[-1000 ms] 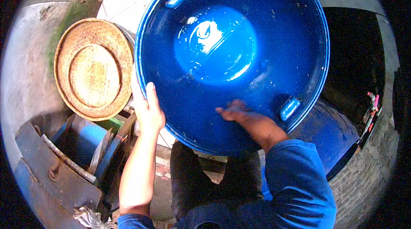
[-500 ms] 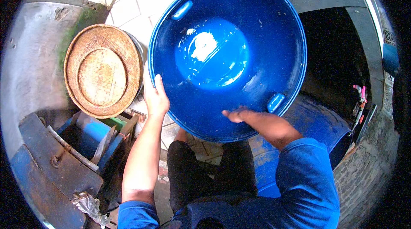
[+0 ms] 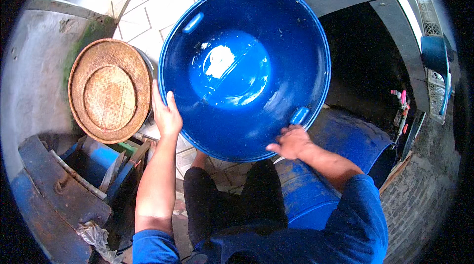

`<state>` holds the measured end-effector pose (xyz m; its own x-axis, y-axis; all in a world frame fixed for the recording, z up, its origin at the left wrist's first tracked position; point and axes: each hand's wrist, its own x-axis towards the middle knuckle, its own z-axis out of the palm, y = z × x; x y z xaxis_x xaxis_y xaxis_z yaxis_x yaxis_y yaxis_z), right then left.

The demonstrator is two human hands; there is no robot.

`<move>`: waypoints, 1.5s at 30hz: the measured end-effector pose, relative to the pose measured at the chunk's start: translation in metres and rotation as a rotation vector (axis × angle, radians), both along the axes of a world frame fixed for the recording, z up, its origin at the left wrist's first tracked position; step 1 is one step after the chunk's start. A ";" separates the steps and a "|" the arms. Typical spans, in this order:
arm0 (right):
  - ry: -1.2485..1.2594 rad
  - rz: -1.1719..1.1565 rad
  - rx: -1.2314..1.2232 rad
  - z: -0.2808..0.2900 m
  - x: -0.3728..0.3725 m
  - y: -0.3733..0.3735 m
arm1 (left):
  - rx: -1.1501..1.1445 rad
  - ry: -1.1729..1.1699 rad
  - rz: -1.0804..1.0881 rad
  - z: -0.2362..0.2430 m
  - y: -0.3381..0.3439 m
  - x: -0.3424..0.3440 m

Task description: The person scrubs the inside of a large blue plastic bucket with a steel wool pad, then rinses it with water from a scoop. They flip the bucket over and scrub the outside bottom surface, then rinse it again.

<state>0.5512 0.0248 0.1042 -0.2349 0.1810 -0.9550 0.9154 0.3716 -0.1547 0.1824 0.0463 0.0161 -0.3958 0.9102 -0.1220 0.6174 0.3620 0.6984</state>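
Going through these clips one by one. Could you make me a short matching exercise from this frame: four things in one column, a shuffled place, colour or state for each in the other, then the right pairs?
Column one
1. Left hand
2. Right hand
3. Round woven tray
4. Drum

Column two
A. Tan
B. Beside the lower-right handle of the tub, fingers spread
C. Blue, partly behind the right forearm
D. At the tub's left rim

Right pairs
1-D; 2-B; 3-A; 4-C
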 end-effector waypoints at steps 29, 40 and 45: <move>0.260 -0.096 0.780 0.002 0.086 0.012 | 0.064 0.158 -0.259 0.008 0.054 -0.049; 0.297 -0.067 1.077 -0.031 0.159 0.116 | -0.019 0.210 0.034 0.008 -0.027 0.007; 0.486 -0.092 1.216 -0.058 0.158 0.202 | -0.007 0.306 -0.029 -0.016 -0.020 -0.019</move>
